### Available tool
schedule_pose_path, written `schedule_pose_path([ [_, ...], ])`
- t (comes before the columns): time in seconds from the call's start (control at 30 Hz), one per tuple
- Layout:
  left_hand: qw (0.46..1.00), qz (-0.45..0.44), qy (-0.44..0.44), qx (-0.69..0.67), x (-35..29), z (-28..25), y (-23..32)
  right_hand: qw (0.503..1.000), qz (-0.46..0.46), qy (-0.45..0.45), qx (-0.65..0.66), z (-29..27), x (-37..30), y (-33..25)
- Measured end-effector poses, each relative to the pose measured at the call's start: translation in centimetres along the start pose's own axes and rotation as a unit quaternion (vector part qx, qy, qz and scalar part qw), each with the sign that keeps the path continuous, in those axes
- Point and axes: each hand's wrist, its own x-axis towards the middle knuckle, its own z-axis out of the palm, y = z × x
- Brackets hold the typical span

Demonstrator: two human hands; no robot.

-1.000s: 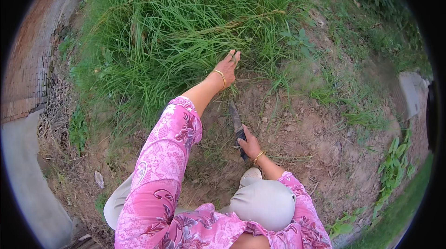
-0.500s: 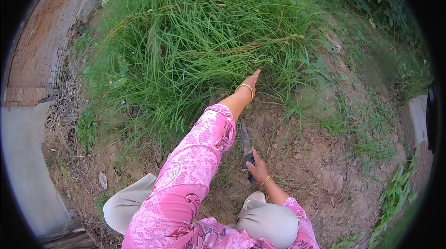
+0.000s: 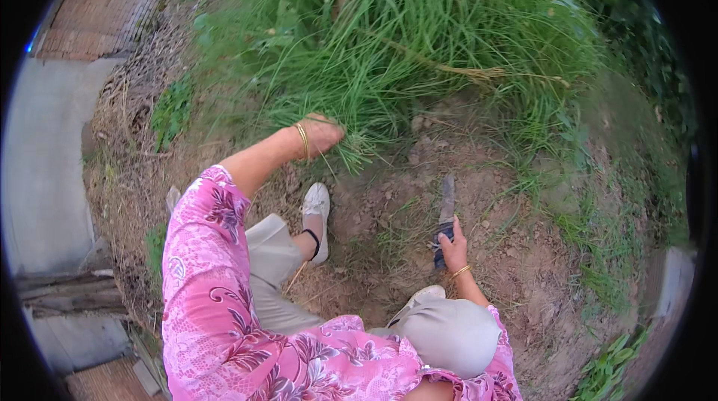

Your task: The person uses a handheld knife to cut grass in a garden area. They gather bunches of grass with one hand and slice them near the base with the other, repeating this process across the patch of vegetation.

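Note:
My left hand (image 3: 323, 134) is closed at the near left edge of a tall clump of green grass (image 3: 419, 35). Blades bunch around its fingers, and a tuft sticks out on its right side. Lower and to the right, my right hand (image 3: 454, 245) grips the dark, wrapped handle of a knife (image 3: 448, 195). The knife's flat grey blade points away from me, low over the bare soil and apart from the grass.
Brown soil (image 3: 389, 210) with scattered weeds lies between my feet and the grass. My white shoe (image 3: 316, 210) is planted below my left hand. A grey slab (image 3: 48, 169) and brickwork (image 3: 112, 5) border the left. Dark leafy plants (image 3: 636, 42) stand at far right.
My left hand has moved left and toward me, from stretched out at the grass to closed on it. The right hand still holds the knife. The view has shifted.

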Motion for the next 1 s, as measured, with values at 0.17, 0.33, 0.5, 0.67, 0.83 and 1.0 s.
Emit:
schedule_pose_path([
  [0.17, 0.96, -0.274, 0.025, -0.046, -23.1, 4.9, 1.4, 0.974, 0.186, -0.072, 0.108, 0.9, -0.5, -4.1],
  [0.33, 0.862, -0.501, 0.043, -0.059, -44.0, 11.4, 11.4, 0.989, 0.119, -0.091, -0.003, -0.9, 0.2, -0.8],
  [0.5, 0.751, -0.65, 0.013, -0.116, -53.7, 17.1, 25.9, 0.971, 0.041, -0.167, -0.167, -3.7, 1.4, -2.1],
  [0.67, 0.69, -0.71, -0.109, -0.093, -58.1, 21.3, 36.6, 0.957, 0.016, -0.223, -0.187, -5.2, 3.7, -3.8],
  [0.83, 0.405, -0.84, -0.235, -0.274, -60.4, 20.4, 34.2, 0.944, 0.084, -0.259, -0.184, -8.9, 7.3, -6.0],
  [1.0, 0.443, -0.59, -0.504, -0.449, -64.8, 30.8, 40.5, 0.913, -0.001, -0.296, -0.281, -7.5, 10.6, -10.9],
])
